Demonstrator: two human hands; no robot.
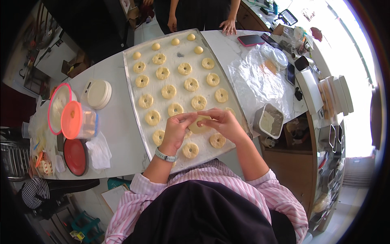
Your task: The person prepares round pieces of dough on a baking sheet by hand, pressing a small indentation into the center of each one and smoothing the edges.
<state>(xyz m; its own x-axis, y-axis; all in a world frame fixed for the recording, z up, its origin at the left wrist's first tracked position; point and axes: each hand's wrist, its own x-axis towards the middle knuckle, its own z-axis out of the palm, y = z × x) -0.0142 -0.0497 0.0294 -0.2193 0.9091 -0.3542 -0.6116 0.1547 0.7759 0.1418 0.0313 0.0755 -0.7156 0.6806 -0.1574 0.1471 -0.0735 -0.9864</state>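
My left hand (pixel 178 128) and my right hand (pixel 223 126) meet over the lower middle of a large floured metal tray (pixel 133 93), both closed on a pale piece of dough (pixel 200 127). My left thumb and fingers pinch its left part, and my right fingers curl over its top and right. The tray holds rows of dough rings, such as one (pixel 190 150) just below my hands, and several small dough balls (pixel 155 46) along its far end. Some rings are partly hidden under my hands.
Left are a lidded orange tub (pixel 79 120), pink-rimmed bowl (pixel 61 101), white scale (pixel 97 93) and red plate (pixel 74 156). Right are crumpled plastic (pixel 252 77), phones (pixel 250 40) and a flour container (pixel 268 122). Another person's hands (pixel 228 25) are beyond the tray. A striped-clad person (pixel 36 191) appears lower left.
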